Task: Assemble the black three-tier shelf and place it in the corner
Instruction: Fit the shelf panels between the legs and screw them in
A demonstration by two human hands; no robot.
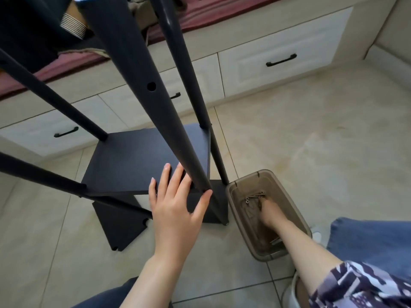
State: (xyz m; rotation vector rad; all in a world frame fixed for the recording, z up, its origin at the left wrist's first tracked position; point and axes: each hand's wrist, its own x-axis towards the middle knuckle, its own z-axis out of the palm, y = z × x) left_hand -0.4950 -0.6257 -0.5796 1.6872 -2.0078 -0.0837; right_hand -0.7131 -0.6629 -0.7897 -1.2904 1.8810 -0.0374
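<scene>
The black shelf stands on the tiled floor, seen from above. Its middle board [133, 161] is fitted between several black poles, and the nearest pole [142, 90] has a round hole in it. A lower board [120, 221] lies beneath. My left hand [175, 210] rests with straight fingers on the middle board's front edge, thumb against the nearest pole's foot. My right hand [270, 215] reaches into a translucent brown plastic box [235, 210] next to the shelf, fingers down among loose screws [253, 197]. The box wall blurs its fingers.
A white cabinet with black drawer handles [281, 60] runs along the back, topped by a red cushion [213, 12]. My knees in blue jeans [369, 241] sit at the lower right. Bare tiled floor [322, 130] lies to the right of the shelf.
</scene>
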